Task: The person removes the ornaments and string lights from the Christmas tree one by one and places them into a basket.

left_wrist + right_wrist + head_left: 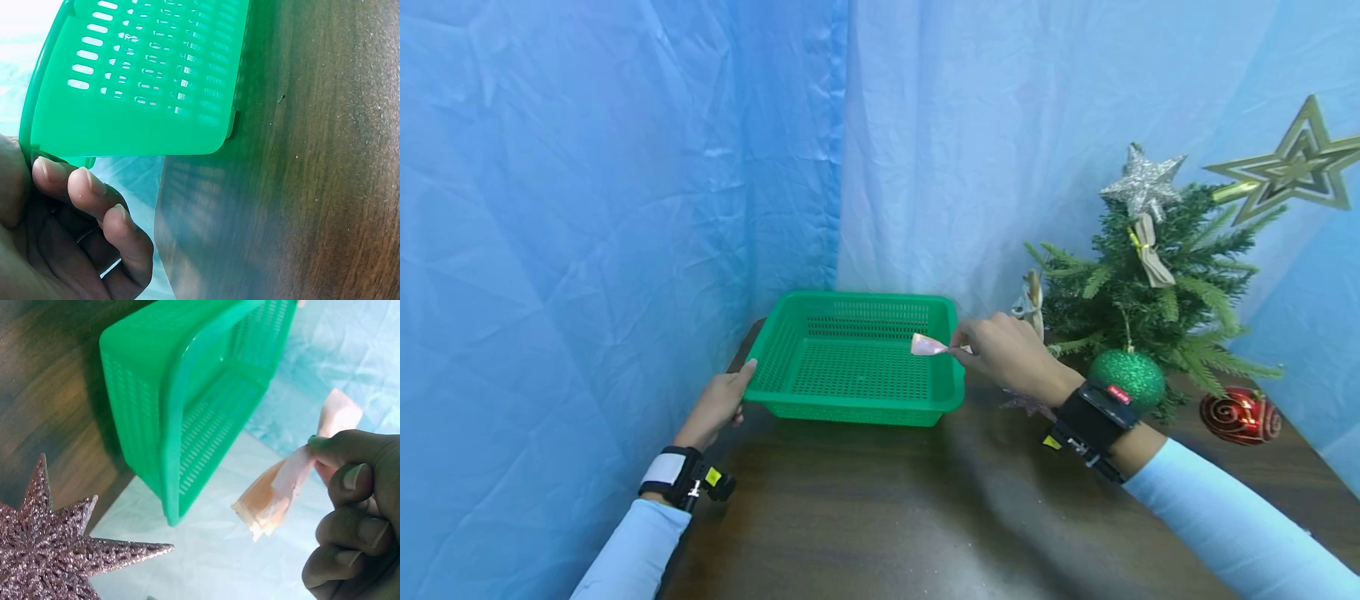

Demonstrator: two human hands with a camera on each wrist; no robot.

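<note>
My left hand [715, 404] grips the left rim of a green plastic basket [850, 403], thumb on top and fingers curled beneath the lip, as the left wrist view shows. The basket, with slotted walls and a perforated floor, stands on the dark wooden table. Over its right side, my right hand [1007, 354] pinches a shiny pale pink bow [927, 345] at its narrow middle between thumb and forefinger. In the right wrist view both flared ends of the bow [284, 484] stick out past the fingers, and the remaining fingers are curled in.
A small Christmas tree [1180, 308] stands at the right, bearing a silver star [1144, 183], a gold star [1296, 162] and a green glitter ball [1127, 379]. Near its foot lie a red ball [1240, 415] and a pinkish glitter star [47, 540]. Blue cloth [625, 183] hangs behind the table.
</note>
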